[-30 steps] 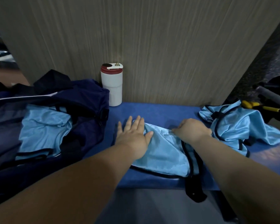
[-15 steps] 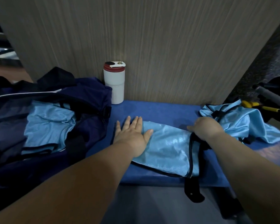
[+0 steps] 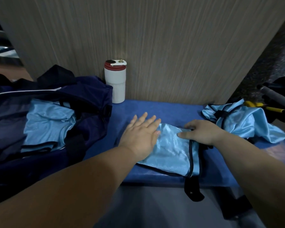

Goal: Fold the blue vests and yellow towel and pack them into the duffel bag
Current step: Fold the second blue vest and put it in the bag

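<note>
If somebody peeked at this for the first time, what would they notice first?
Probably the shiny light-blue vest in the middle of the blue surface, with the left hand pressing flat on it and the right hand pinching its edge. Next, the open navy duffel bag on the left with a folded vest inside, and a crumpled vest far right.

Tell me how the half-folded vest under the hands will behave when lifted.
Floppy, probably: the vest lies creased under the left hand, and its black strap droops off the blue mat. Its sheen suggests slippery cloth, so the fold may slide open. Thin cloth, so likely light.
</note>
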A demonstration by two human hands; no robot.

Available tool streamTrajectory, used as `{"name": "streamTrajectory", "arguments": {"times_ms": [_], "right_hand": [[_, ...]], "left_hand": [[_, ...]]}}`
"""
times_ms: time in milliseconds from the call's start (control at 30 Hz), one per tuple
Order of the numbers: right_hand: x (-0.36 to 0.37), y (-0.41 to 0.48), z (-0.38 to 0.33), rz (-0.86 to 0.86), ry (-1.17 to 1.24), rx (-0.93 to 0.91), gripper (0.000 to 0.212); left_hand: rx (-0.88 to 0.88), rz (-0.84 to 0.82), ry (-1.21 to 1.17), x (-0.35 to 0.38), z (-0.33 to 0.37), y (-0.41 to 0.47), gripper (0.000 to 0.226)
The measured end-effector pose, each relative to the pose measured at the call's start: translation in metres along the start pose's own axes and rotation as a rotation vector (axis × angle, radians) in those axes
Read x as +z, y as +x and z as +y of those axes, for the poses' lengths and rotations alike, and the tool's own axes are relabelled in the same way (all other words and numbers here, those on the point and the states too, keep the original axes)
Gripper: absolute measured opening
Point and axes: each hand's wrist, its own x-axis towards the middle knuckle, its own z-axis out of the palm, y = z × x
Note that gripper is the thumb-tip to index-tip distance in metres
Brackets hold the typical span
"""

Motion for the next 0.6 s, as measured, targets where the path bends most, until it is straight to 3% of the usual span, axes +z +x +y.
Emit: {"name": "streamTrajectory", "arguments": {"times_ms": [167,300,433,600], "right_hand": [[-0.003,0.001,0.000,-0.068,0.064,0.047,0.066],[-0.004,-0.003,0.009,-0.148,0.224,0.091,0.088],[-0.008,-0.012,0.004,-0.208,0.433,0.099,0.040],[-0.010,-0.014,-0.014,-0.120,0.474,0.164,0.021]], "left_hand": [[0.016,-0.282,-0.048,0.005,0.010,-0.004,0.062],[0.003,-0.323,-0.010,0.004,0.011,-0.004,0.066],[-0.008,-0.314,-0.024,0.003,0.012,-0.006,0.058],[-0.064,-0.256,-0.305,-0.001,0.004,-0.006,0.052]]}}
